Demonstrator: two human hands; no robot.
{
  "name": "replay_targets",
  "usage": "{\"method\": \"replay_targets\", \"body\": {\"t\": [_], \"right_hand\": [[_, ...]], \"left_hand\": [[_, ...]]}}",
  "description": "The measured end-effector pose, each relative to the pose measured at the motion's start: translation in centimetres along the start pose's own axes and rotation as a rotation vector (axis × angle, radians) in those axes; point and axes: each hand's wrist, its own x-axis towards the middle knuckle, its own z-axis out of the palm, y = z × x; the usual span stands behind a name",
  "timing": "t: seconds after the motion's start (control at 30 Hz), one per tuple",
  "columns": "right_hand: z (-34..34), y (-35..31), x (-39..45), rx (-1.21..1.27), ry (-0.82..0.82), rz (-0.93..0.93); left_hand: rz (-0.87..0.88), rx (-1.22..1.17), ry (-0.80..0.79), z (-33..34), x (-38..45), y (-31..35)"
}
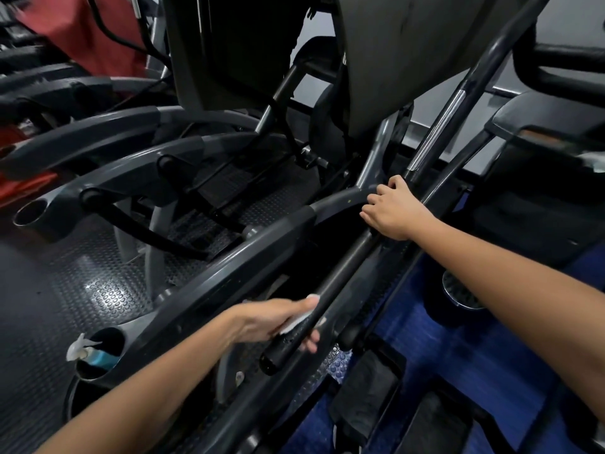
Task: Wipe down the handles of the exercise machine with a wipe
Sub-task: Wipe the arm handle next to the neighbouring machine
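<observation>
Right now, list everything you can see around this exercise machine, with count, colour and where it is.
handle: one, black, long bar running diagonally from lower centre to upper right
wipe: one, white, wrapped on the handle under the left hand
spray bottle: one, blue with white trigger, in the machine's lower left cup holder
cup holder: one more, grey, at the left edge
console: one, dark grey, top centre
floor mat: one, dark studded rubber, lower left
left hand: one, grips the wipe round the handle near its lower end
right hand: one, holds the handle higher up
</observation>
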Motion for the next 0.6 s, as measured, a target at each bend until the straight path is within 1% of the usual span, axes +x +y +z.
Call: {"method": "replay_targets", "body": {"t": [0.07, 0.1, 0.13, 0.17, 0.23, 0.27, 0.3, 0.37, 0.43, 0.47, 0.53, 0.6], "right_hand": [[0.2, 0.1, -0.1, 0.002, 0.016, 0.005], [0.3, 0.0, -0.1, -0.001, 0.019, 0.008], [0.4, 0.0, -0.1, -0.006, 0.017, 0.009], [0.3, -0.1, 0.0, -0.009, 0.015, 0.011], [0.2, -0.2, 0.0, -0.001, 0.014, 0.013], [0.2, -0.2, 0.0, 0.007, 0.025, 0.015], [0.1, -0.2, 0.0, 0.016, 0.041, 0.022], [-0.2, -0.2, 0.0, 0.031, 0.046, 0.032], [-0.3, -0.3, -0.1, 0.038, 0.016, 0.030], [-0.3, -0.4, -0.1, 0.041, 0.013, 0.030], [-0.5, -0.3, -0.1, 0.046, 0.016, 0.035], [-0.6, -0.4, -0.1, 0.048, 0.026, 0.036]], "left_hand": [[0.009, 0.000, 0.016, 0.5, -1.3, -0.3], [0.041, 0.044, 0.058, 0.8, -1.3, 0.1], [0.074, 0.158, 0.109, 1.3, -1.1, 1.0], [0.097, 0.331, 0.193, 1.9, -0.5, 2.1], [0.102, 0.670, 0.458, 3.0, 1.3, 4.3], [0.085, 0.777, 0.558, 3.5, 2.4, 5.4], [0.079, 0.855, 0.621, 3.9, 3.7, 6.3], [0.115, 0.980, 0.715, 4.3, 6.4, 7.7], [0.144, 1.117, 0.805, 4.6, 8.3, 8.5], [0.167, 1.136, 0.842, 4.7, 8.6, 8.7], [0.182, 1.085, 0.832, 4.2, 8.7, 8.3], [0.194, 0.967, 0.710, 2.9, 7.9, 7.5]]}}
